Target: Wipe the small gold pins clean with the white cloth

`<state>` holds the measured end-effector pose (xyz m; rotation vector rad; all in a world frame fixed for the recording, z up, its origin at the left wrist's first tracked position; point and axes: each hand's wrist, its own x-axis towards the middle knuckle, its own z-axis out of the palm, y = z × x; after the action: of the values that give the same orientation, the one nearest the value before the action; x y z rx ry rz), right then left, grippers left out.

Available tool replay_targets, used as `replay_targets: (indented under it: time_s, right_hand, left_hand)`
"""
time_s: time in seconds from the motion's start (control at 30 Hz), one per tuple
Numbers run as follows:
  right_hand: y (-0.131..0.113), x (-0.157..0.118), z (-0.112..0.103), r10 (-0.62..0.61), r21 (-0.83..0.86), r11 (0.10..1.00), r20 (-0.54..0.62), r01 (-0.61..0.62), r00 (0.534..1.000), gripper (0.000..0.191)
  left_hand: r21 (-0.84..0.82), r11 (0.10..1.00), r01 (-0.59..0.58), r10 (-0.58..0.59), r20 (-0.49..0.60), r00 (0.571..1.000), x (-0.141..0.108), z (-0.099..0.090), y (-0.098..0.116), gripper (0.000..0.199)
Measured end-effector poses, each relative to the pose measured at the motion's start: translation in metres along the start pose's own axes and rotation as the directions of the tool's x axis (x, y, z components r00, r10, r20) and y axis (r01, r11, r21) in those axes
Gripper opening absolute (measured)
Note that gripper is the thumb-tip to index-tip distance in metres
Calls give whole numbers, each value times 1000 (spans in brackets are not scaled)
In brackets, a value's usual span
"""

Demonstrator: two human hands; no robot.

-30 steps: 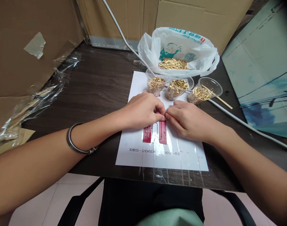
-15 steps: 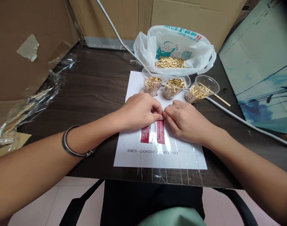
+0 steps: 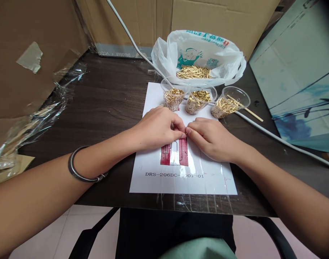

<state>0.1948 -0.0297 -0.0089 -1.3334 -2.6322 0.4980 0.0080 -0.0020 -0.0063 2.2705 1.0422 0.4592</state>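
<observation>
My left hand (image 3: pixel 160 126) and my right hand (image 3: pixel 211 138) meet over a white printed sheet (image 3: pixel 153 185), both with fingers pinched. Whatever sits between the fingertips is too small to make out. Just below them a red and white printed picture (image 3: pixel 166 156) shows on the sheet. Behind my hands stand a left clear cup (image 3: pixel 174 99), a middle clear cup (image 3: pixel 197 102) and a tilted right clear cup (image 3: pixel 226 106), each holding small gold-coloured pins. A thin wooden stick (image 3: pixel 255 115) leans out of the right cup.
A white plastic bag (image 3: pixel 164 57) with more gold pins lies open behind the cups. A white cable (image 3: pixel 283 140) crosses the dark table (image 3: pixel 105 90). Cardboard (image 3: pixel 132 21) stands behind; crumpled clear plastic (image 3: pixel 45 118) lies at the left.
The view has shifted slightly. My right hand's fingers have changed position a little at the pinch; both hands stay together over the sheet.
</observation>
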Motion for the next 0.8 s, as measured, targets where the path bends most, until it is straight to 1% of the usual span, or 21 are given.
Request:
replay_targets:
  time_s: [0.13,0.3,0.57,0.8]
  right_hand:
    - [3,-1,-4,-27,49,998,34,26,999,34]
    - [4,-3,-4,-51,63,997,33,49,998,35]
    - [4,-4,-4,-49,68,997,31,46,998,35]
    - [4,-3,-4,-44,44,998,17,43,999,34]
  left_hand:
    - [0,999,-37,37,16,999,0,-1,-1,15]
    - [-20,995,-98,98,38,994,0,-3,-4,14]
    - [-21,992,-123,124,46,991,0,-4,-5,14]
    - [15,986,-166,165,43,985,0,-4,-5,15]
